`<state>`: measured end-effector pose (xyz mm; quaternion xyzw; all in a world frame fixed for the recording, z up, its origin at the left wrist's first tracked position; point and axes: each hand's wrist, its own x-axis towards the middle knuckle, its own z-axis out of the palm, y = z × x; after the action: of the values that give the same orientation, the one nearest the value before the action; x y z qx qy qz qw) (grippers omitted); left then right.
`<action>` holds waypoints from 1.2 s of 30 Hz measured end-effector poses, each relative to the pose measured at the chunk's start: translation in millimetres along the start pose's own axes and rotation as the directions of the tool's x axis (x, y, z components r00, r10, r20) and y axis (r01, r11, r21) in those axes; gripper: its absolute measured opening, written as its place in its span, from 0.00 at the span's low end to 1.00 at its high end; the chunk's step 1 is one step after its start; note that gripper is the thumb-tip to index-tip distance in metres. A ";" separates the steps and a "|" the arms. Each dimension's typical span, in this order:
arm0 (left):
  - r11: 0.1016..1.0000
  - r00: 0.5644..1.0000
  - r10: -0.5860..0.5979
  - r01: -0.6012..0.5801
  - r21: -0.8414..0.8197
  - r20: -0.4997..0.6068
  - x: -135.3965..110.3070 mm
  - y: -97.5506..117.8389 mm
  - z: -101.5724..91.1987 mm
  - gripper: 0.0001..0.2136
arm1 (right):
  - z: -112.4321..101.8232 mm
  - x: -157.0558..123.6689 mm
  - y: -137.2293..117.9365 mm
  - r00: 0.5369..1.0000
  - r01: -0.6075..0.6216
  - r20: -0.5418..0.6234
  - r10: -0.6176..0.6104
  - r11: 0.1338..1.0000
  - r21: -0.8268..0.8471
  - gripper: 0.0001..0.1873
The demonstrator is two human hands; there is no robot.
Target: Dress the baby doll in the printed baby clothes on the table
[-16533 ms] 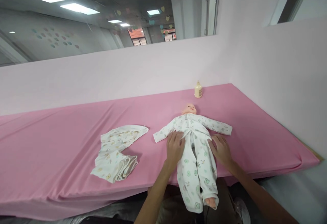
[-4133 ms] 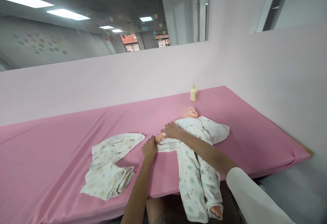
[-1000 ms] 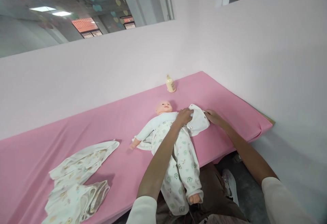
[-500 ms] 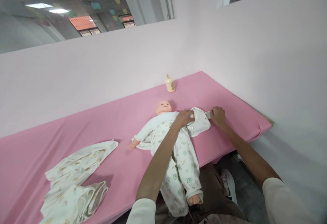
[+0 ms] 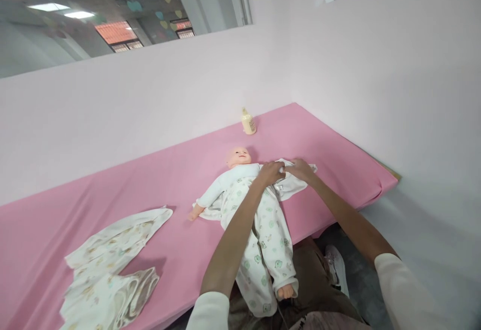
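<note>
A baby doll (image 5: 242, 189) lies on its back, in a white long-sleeved top and printed white trousers (image 5: 276, 255). My left hand (image 5: 271, 173) is closed around the doll's arm on the right side, with a bit of white showing at the fingertips. Right beside it, my right hand (image 5: 300, 169) has its fingers pressed together near the doll's hand; what they pinch is hidden. Beneath both hands spreads a white garment (image 5: 291, 188), partly under the doll. The doll's other arm (image 5: 210, 197) stretches out to the left.
A cream pump bottle (image 5: 248, 123) stands behind the doll's head. Printed white baby clothes (image 5: 108, 265) lie at the left of the pink-covered table (image 5: 188, 169). Walls (image 5: 376, 69) border the table at the back and right.
My right hand has moved left from the garment's outer end to meet my left hand. The garment's right part has shifted and folded. My left hand keeps its place.
</note>
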<state>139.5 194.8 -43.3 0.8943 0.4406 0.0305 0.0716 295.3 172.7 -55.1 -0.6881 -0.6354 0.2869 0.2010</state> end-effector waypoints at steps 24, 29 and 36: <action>0.998 0.999 -0.013 0.011 -0.058 -0.037 -5.6 1.6 0.3 0.13 | -13.4 3.0 20.2 0.986 -0.029 -0.167 -0.026 0.948 -0.316 0.12; 0.997 0.999 -0.034 0.031 -0.076 -0.035 -6.8 -0.2 0.1 0.12 | -16.1 -2.8 35.5 0.986 -0.063 -0.163 0.032 0.980 -0.190 0.10; 0.982 0.994 -0.085 0.073 -0.177 -0.062 -5.9 -7.3 -0.8 0.18 | -14.2 -15.2 44.7 0.988 -0.062 -0.149 0.042 0.989 -0.133 0.11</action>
<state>130.2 194.6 -43.6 0.8647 0.4738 0.0968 0.1354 338.1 154.0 -70.9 -0.7357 -0.6191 0.1967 0.1914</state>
